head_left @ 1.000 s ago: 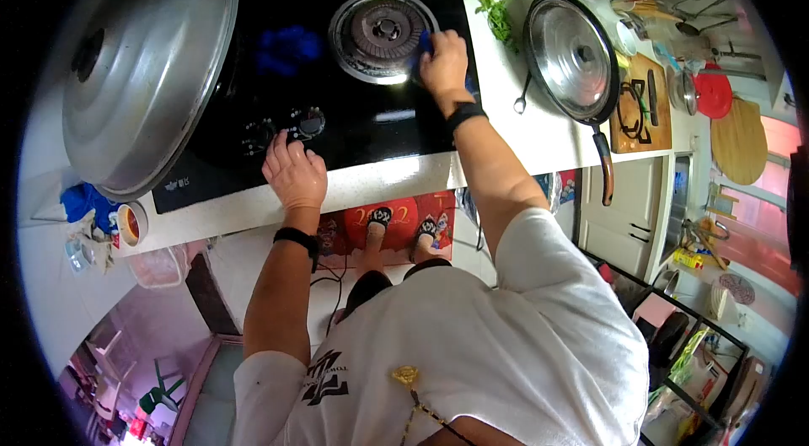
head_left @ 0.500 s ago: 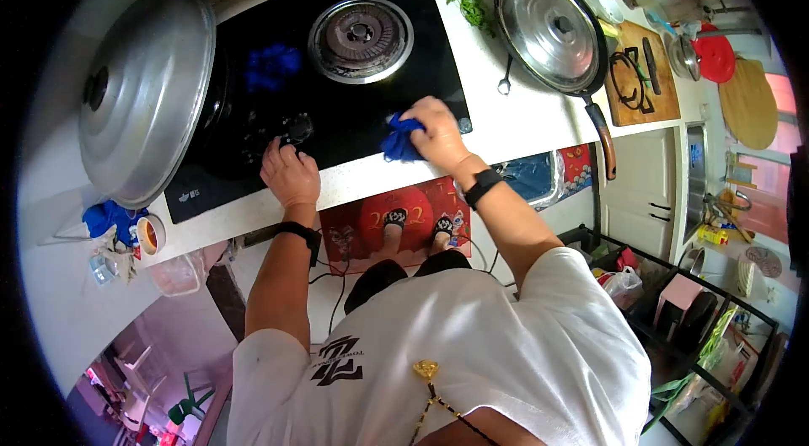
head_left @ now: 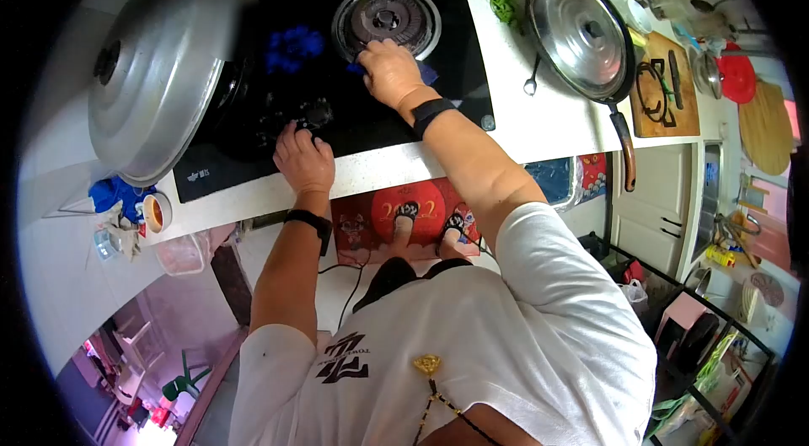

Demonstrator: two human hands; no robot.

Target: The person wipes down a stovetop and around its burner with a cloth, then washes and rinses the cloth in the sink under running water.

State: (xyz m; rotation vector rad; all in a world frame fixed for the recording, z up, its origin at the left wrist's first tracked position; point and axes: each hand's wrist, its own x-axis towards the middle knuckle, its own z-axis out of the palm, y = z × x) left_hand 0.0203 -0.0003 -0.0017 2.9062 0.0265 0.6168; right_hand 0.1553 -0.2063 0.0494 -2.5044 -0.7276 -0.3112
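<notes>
On the black glass cooktop [head_left: 337, 138], my right hand [head_left: 392, 75] presses a blue cloth [head_left: 428, 73], most of it hidden beneath the palm. The fingertips reach the near rim of the round burner [head_left: 387, 20], which has its pot support off. My left hand [head_left: 303, 161] rests at the cooktop's front edge, fingers stretched forward and nothing seen in them. Just ahead of it is a dark control knob [head_left: 316, 113]. A blue glow, perhaps a reflection, shows on the glass farther back.
A large lidded pot [head_left: 156, 83] stands at the left. To the right are green leaves [head_left: 500, 1], a spoon [head_left: 531, 85], a lidded frying pan [head_left: 577, 41] with its handle past the counter edge, and a cutting board [head_left: 687, 109] bearing a black pot support. A small bowl [head_left: 157, 212] sits front left.
My right hand has slid the blue cloth from near the cooktop's front edge back to the burner rim. The left hand stays near the knob. The whole view has shifted slightly.
</notes>
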